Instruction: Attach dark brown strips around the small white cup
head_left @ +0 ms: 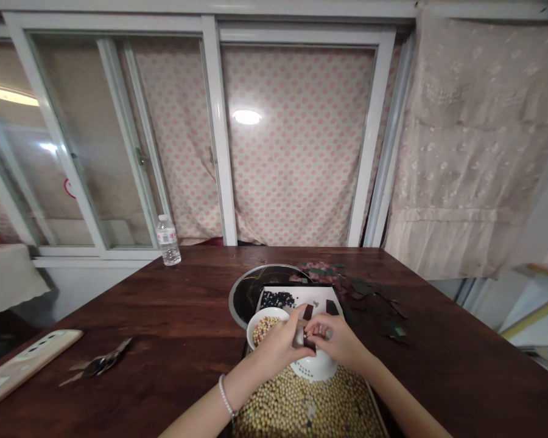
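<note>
My left hand (pixel 288 334) is closed on a small dark reddish-brown piece (pixel 309 340), thin like cloth or paper, with thumb and fingers at its edges. My right hand (pixel 335 339) is pinched against the same piece from the right; whether something tiny sits in its fingertips I cannot make out. Just below the hands is a white bowl (pixel 314 368) with a green pattern. Partly behind my left hand stands another white bowl (pixel 265 328) of small pale and reddish beads. Beneath lies a tray of round yellowish beads or beans (pixel 310 404).
A white-lined box (pixel 317 293) with dark beads (pixel 277 298) rests on a round dark tray (pixel 244 286). Dark green and reddish scraps (pixel 369 291) spread to the right. A water bottle (pixel 168 242), keys (pixel 101 363) and a phone (pixel 27 365) are on the left.
</note>
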`<state>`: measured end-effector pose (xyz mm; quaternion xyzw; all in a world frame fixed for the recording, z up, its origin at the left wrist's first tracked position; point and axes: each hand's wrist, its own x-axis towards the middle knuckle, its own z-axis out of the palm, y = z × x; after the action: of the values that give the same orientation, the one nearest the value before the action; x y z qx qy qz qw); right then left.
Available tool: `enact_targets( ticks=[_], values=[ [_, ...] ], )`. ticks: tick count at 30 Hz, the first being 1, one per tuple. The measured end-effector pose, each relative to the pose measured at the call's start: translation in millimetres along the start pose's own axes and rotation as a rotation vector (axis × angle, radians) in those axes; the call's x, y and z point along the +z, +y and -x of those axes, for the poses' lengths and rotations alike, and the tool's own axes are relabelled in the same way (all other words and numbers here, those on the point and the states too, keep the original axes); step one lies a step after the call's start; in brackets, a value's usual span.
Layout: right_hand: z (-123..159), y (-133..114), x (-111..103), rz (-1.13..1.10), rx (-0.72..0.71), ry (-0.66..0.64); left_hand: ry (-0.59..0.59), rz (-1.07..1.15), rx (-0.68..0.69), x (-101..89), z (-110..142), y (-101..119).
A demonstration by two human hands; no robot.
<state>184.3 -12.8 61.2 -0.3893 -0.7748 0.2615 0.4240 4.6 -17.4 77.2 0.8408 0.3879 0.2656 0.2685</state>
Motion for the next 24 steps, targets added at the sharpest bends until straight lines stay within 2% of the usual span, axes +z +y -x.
enact_targets(
  ticks=[15,24],
  values=[
    [-3.6,-1.6,5.6,0.070,-0.048,0.016,-0.018,-0.004,-0.032,-1.1,-2.9,4.2],
    [-2.5,3.0,4.7,0.075,-0.005,0.004,-0.007,0.050,-0.046,-2.3,-5.0,7.3]
  ],
)
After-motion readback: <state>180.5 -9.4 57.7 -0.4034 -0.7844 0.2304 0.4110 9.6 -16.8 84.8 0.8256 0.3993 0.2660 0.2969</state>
